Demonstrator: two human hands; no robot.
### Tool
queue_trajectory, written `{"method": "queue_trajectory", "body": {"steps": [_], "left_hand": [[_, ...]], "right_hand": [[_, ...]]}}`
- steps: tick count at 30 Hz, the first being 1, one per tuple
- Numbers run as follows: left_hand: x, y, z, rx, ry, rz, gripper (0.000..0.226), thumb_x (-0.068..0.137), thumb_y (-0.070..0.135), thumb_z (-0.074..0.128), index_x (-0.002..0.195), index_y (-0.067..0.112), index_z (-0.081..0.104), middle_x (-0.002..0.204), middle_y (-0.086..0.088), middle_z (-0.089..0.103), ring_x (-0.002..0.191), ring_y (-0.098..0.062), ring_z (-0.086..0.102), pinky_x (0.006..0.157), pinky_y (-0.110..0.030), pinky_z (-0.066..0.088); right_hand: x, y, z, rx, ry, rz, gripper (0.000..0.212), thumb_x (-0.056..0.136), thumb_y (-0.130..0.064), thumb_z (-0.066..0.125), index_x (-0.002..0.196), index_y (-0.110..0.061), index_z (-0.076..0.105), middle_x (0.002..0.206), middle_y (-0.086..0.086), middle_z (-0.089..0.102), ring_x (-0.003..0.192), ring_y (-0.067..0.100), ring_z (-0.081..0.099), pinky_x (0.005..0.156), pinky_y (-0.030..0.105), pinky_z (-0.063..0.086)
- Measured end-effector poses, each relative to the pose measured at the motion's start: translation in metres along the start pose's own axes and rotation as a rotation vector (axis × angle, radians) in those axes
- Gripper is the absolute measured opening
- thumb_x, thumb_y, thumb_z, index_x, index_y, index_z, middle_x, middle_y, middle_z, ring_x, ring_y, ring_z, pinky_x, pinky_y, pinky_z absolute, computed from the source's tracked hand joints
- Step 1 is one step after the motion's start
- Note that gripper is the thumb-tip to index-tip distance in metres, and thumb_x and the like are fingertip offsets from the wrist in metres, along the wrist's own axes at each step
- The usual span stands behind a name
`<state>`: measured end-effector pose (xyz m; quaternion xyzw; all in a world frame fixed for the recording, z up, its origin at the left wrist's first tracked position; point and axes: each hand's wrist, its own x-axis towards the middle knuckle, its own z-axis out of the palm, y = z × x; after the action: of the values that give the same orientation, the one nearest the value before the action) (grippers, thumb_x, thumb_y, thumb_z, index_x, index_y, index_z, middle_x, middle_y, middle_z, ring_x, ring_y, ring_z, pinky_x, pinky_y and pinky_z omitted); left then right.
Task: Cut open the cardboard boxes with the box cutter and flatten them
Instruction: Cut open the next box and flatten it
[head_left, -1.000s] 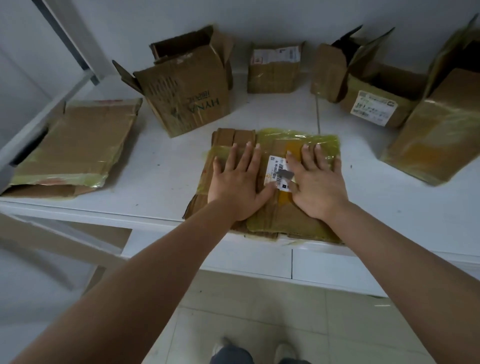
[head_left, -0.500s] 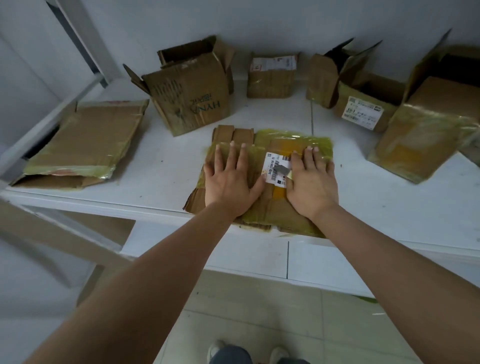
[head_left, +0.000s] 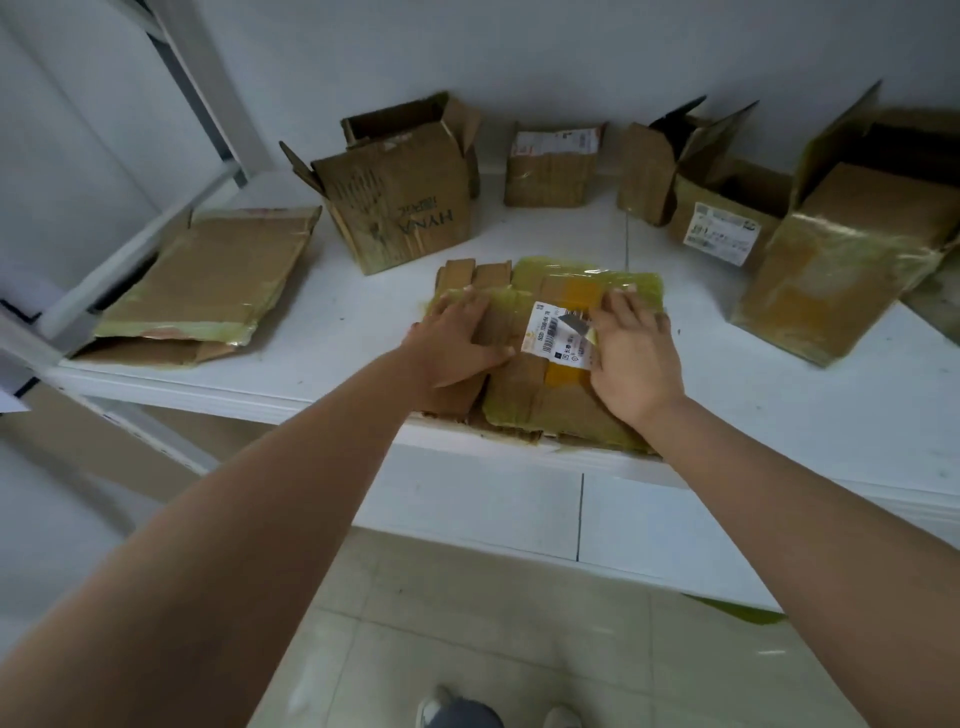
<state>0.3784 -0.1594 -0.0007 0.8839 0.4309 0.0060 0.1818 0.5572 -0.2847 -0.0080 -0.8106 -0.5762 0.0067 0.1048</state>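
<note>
1. The step in hand looks like flattening: both hands lie on the flattened box, which sits at the front edge of the white table, its near edge reaching the table lip.
2. The left hand lies palm down on the left part of that box, fingers straight and close together, pressing the cardboard. The right hand lies palm down on the right part, fingers straight, beside the white shipping label.
3. A small grey piece shows on the label beside the right thumb; I cannot tell whether it is the box cutter's blade or a mark on the label. No box cutter is plainly visible.
4. The next move probably calls for shifting this flat piece onto the flat stack at the table's left, then taking an upright box and finding the cutter.
5. Count: 1 box under the hands; 1 flat stack at left, of at least 2 layers.
6. Upright boxes along the back: about 5, namely the printed box with another open one behind it, the small taped box, the open labelled box and the large taped box.
</note>
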Motion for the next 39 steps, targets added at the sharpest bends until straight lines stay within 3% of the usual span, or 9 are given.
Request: {"method": "queue_trajectory", "body": {"steps": [4,8,13,18,22,26,29,34,39], "left_hand": [[-0.016,-0.012,-0.013,-0.169,0.155,-0.137,0.101,0.074,0.074,0.056,0.151,0.031,0.008,0.16,-0.005,0.009,0.146,-0.031,0.007,0.114,-0.059,0.018],[-0.036,-0.02,0.003,-0.136,0.174,-0.394,0.101,0.073,0.078,0.051,0.145,0.015,0.02,0.146,-0.011,0.036,0.137,-0.034,0.028,0.105,-0.06,0.031],[-0.053,-0.015,0.019,-0.242,0.317,-0.317,0.086,0.077,0.064,0.062,0.143,0.022,0.027,0.131,-0.009,0.051,0.12,-0.031,0.049,0.1,-0.049,0.042],[-0.071,-0.024,0.003,-0.255,0.501,-0.243,0.078,0.076,0.065,0.063,0.138,0.031,0.03,0.124,-0.008,0.045,0.108,-0.031,0.055,0.088,-0.042,0.048],[-0.087,-0.051,-0.031,-0.29,0.649,-0.203,0.063,0.08,0.065,0.057,0.133,0.036,0.037,0.123,0.0,0.041,0.098,-0.023,0.058,0.084,-0.037,0.047],[-0.107,-0.103,-0.078,-0.281,0.881,-0.078,0.074,0.072,0.068,0.055,0.132,0.028,0.039,0.12,0.0,0.041,0.083,-0.017,0.053,0.068,-0.031,0.047],[-0.123,-0.155,-0.113,-0.271,1.023,-0.043,0.073,0.074,0.065,0.052,0.132,0.023,0.04,0.123,-0.001,0.042,0.088,-0.01,0.047,0.068,-0.027,0.041],[-0.144,-0.243,-0.161,-0.236,1.092,-0.161,0.076,0.074,0.069,0.046,0.135,0.025,0.037,0.122,-0.004,0.041,0.083,-0.011,0.043,0.063,-0.024,0.035],[-0.142,-0.308,-0.183,-0.104,1.016,-0.334,0.072,0.081,0.07,0.05,0.138,0.032,0.03,0.128,-0.009,0.036,0.078,-0.02,0.047,0.061,-0.03,0.038]], "right_hand": [[-0.011,-0.013,-0.01,-0.015,-0.095,0.234,0.058,0.095,-0.019,0.04,0.148,-0.02,0.017,0.157,0.019,-0.004,0.143,0.042,-0.003,0.112,0.06,0.011],[-0.027,-0.013,-0.003,-0.01,-0.118,0.338,0.058,0.094,-0.026,0.039,0.147,-0.027,0.015,0.156,0.022,0.002,0.133,0.043,0.025,0.106,0.047,0.027],[-0.036,-0.012,0.01,-0.036,0.046,0.262,0.055,0.092,-0.026,0.046,0.143,-0.023,0.027,0.152,0.021,0.015,0.121,0.042,0.034,0.101,0.044,0.031],[-0.021,-0.036,0.001,0.159,0.133,0.304,0.055,0.089,-0.014,0.049,0.14,-0.021,0.03,0.149,0.021,0.015,0.121,0.046,0.031,0.096,0.049,0.035],[-0.005,-0.086,-0.008,0.268,0.365,0.271,0.052,0.087,-0.009,0.05,0.136,-0.02,0.037,0.143,0.023,0.023,0.118,0.044,0.033,0.093,0.047,0.035],[0.015,-0.154,-0.016,0.363,0.629,0.178,0.056,0.082,-0.001,0.056,0.134,-0.016,0.04,0.139,0.027,0.03,0.116,0.045,0.036,0.092,0.046,0.038],[0.037,-0.219,-0.027,0.418,0.795,0.1,0.055,0.082,-0.001,0.06,0.132,-0.015,0.043,0.14,0.027,0.033,0.118,0.044,0.04,0.096,0.045,0.038],[0.066,-0.325,-0.041,0.36,0.785,-0.027,0.053,0.084,-0.004,0.056,0.135,-0.012,0.046,0.142,0.027,0.033,0.117,0.045,0.04,0.097,0.046,0.035],[0.091,-0.392,-0.037,0.228,0.729,-0.113,0.057,0.08,-0.003,0.059,0.134,-0.013,0.047,0.143,0.026,0.033,0.119,0.047,0.039,0.093,0.049,0.04]]}}
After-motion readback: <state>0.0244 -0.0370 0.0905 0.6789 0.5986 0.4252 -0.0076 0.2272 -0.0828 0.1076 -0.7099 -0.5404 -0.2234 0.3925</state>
